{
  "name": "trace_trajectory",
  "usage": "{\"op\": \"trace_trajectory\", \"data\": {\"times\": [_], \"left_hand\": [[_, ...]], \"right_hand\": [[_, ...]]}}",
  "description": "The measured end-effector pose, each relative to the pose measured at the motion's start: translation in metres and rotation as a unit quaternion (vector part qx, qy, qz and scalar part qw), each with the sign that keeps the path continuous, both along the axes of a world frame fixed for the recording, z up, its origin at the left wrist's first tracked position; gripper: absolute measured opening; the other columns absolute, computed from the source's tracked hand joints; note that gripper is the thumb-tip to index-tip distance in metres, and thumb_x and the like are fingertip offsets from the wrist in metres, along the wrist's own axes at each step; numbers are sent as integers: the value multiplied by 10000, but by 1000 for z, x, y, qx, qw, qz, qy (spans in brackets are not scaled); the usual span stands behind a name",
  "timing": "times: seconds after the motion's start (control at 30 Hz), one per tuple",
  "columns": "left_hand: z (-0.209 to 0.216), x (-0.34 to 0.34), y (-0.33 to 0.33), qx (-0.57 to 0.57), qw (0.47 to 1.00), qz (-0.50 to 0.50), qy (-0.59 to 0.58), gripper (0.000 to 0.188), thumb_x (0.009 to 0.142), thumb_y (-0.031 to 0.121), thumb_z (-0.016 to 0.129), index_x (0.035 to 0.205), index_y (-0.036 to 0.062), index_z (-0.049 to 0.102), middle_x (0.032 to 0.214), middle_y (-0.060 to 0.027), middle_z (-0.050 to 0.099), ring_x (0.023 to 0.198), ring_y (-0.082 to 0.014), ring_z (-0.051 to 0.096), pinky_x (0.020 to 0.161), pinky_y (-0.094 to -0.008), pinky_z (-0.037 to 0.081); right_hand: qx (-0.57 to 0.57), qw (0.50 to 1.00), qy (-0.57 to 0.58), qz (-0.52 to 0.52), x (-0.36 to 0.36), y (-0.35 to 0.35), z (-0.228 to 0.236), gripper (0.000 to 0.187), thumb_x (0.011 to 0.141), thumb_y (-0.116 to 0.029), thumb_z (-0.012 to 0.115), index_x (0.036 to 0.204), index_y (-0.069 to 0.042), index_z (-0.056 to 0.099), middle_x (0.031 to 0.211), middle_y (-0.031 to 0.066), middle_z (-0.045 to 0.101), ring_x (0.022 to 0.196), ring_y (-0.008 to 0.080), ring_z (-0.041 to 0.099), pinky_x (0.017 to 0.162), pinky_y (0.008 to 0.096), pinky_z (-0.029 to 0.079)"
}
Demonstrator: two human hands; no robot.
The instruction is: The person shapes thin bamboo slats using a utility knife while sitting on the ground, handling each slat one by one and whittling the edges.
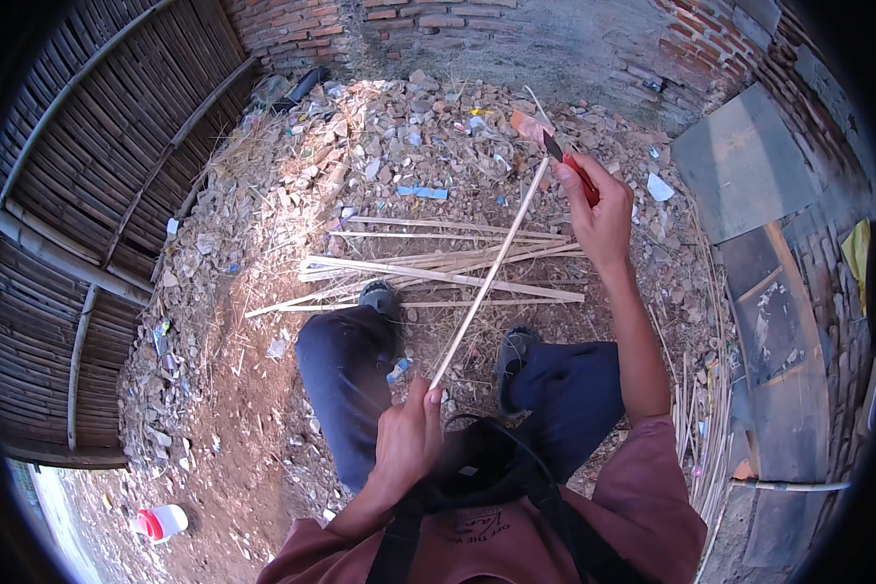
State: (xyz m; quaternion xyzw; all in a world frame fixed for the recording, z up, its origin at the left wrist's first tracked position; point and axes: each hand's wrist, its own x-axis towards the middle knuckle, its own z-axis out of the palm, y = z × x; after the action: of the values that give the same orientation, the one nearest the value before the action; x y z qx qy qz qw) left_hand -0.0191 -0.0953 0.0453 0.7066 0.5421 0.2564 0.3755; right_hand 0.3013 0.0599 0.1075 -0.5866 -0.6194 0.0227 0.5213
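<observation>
A long pale bamboo strip (490, 271) slants up from left to right in front of me. My left hand (406, 438) is closed round its lower end. Higher up and to the right, my right hand (597, 212) grips a knife with a red handle (583, 182) and a dark blade. The blade lies at the upper part of the strip, whose thin tip sticks out beyond it. Whether the right fingers also pinch the strip is hard to make out. Beyond my feet, a loose pile of similar bamboo strips (428, 271) lies across the ground.
Rubble and litter cover the ground (263, 409). A bamboo-slat wall (78, 195) stands on the left, a brick wall (516, 58) at the back. Boards (749, 165) lean on the right, near more thin strips (715, 428). A white container with a red lid (165, 523) sits lower left.
</observation>
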Motion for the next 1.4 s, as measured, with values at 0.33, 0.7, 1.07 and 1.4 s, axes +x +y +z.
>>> {"op": "trace_trajectory", "data": {"times": [0.33, 0.7, 1.07, 1.4], "left_hand": [[-1, -3, 15, 41, 997, 11, -62, 264, 1158, 192, 438, 970, 8, 463, 627, -185, 480, 560, -417, 542, 560, -470, 390], [12, -4, 23, 21, 998, -52, -17, 255, 1100, 258, 604, 1061, 22, 513, 786, -233, 630, 711, -471, 642, 635, -531, 465], [43, 34, 58, 42, 977, -2, -210, 255, 1065, 150, 691, 1236, -4, 581, 814, 12, 631, 707, -33, 510, 607, -246, 412], [32, 29, 62, 51, 967, 7, -251, 290, 992, 72, 788, 1191, -13, 595, 875, 1, 704, 764, 8, 548, 645, -186, 440]], "right_hand": [[-122, 910, 364, 157, 9, -11, 5, 447, 1118, -388, 590, 1370, -31, 680, 775, -31, 584, 562, 25, 394, 506, 225, 284], [-195, 864, 351, 304, -45, -30, 4, 329, 1048, -224, 723, 1297, -8, 714, 854, 21, 679, 607, 31, 482, 579, 235, 397], [-114, 914, 207, 328, -66, -43, -14, 436, 1029, -284, 750, 1346, 8, 685, 933, 34, 745, 818, 95, 687, 773, 299, 550], [80, 944, -151, 283, -86, -56, -24, 314, 899, -346, 831, 991, -70, 715, 797, 46, 695, 660, 254, 719, 562, 379, 543]]}}
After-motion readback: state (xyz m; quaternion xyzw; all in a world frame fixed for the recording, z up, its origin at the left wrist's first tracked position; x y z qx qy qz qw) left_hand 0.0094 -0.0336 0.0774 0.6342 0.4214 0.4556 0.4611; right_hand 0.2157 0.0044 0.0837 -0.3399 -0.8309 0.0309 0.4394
